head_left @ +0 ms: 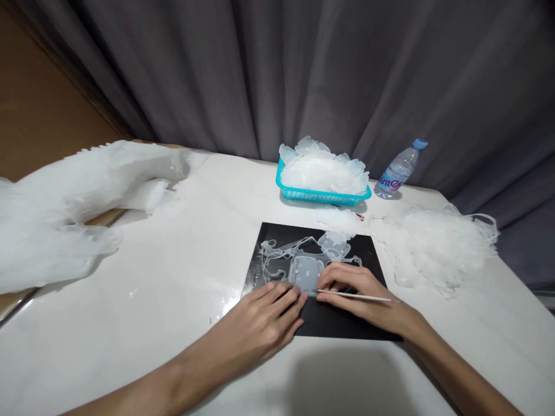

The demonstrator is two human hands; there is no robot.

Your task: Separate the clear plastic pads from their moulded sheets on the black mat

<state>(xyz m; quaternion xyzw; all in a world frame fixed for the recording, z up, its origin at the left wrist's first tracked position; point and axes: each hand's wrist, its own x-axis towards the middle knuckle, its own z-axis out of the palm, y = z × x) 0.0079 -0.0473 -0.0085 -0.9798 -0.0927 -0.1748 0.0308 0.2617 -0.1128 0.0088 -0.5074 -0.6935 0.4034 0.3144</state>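
Observation:
A translucent silicone-like sheet (306,271) with small raised marks lies on a black mat (347,323). My left hand (271,315) rests flat on the mat, its fingertips touching the sheet's lower left edge. At the sheet's lower right, my right hand (349,289) is closed around a thin white stick-like tool (368,297), whose tip meets the sheet's edge. Thin clear strips (281,251) curl across the mat behind the sheet. Several translucent pieces (333,245) lie at the mat's back edge.
Behind the mat stands a turquoise basket (325,197) heaped with translucent pieces. A water bottle (396,173) is right of it. A tangled pile of clear scraps (437,248) lies at the right, large whitish translucent sheets (78,202) at the left of the white table (173,277).

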